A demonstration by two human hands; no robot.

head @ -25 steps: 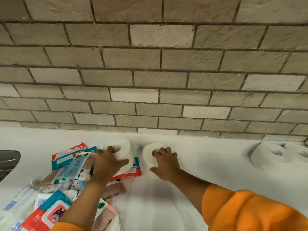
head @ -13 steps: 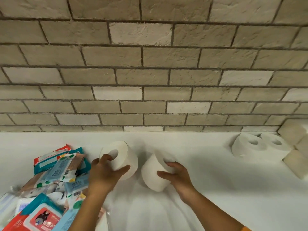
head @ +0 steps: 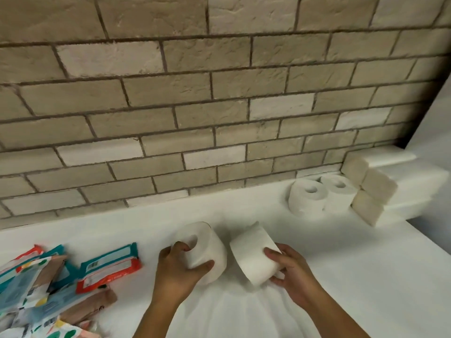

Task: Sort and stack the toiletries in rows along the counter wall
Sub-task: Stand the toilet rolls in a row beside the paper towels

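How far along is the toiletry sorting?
Early. Done: two white toilet paper rolls stand by the brick wall, beside stacked white tissue packs in the right corner. In hand: the left hand grips one white roll, the right hand another, both mid-counter. Left: the jumbled pile of colourful wet-wipe packets at left is unsorted.

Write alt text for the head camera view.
Each hand grips a toilet paper roll over a white counter: left hand on one roll, right hand on another. Two rolls stand by the brick wall; wipe packs lie left.
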